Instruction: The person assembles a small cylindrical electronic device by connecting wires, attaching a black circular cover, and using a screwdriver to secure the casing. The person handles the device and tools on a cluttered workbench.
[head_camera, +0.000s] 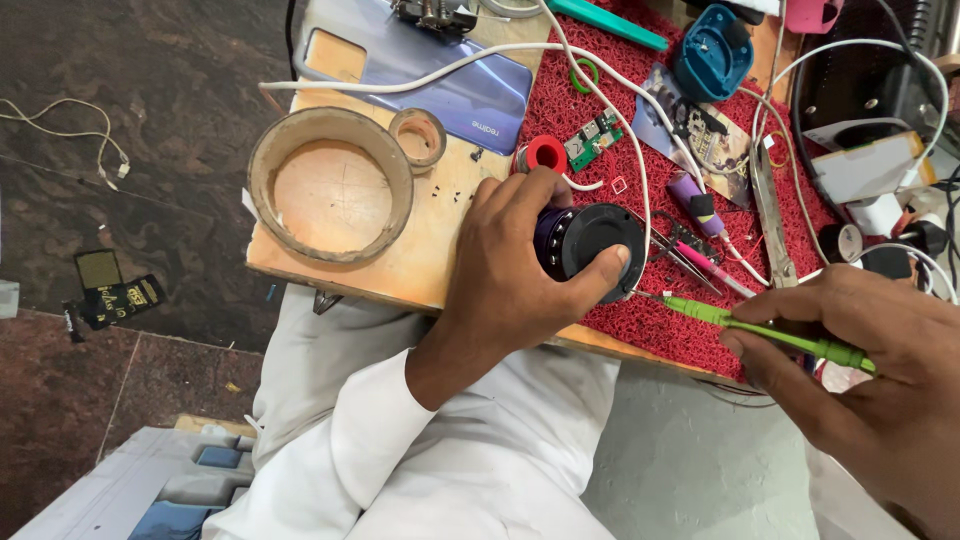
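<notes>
Nearest the camera, the right hand (865, 375) is closed around a green screwdriver (765, 331), pinching its slim handle between thumb and fingers. The metal tip points left and reaches the lower right edge of a round black speaker (597, 243). The left hand (520, 275) comes up from a white sleeve (330, 450) and grasps that speaker from the left side, fingers curled over its top and the thumb pressed on its dark face. The speaker sits on its side on a red mat (640, 320), at the near edge of a wooden board (430, 250), so it lies directly under and within the left hand and just left of the right hand.

Just beyond the speaker are tweezers (690, 262), a small red spool (546, 153) and a green circuit board (592, 138). A white cable (630, 130) crosses the mat above them. To the left on the board rest a large wooden ring (265, 150) and a small wooden ring (418, 137), touching each other. Farther back lie a bluish phone back cover (440, 80), a blue plastic casing (712, 55) and a teal tool handle (610, 22).
</notes>
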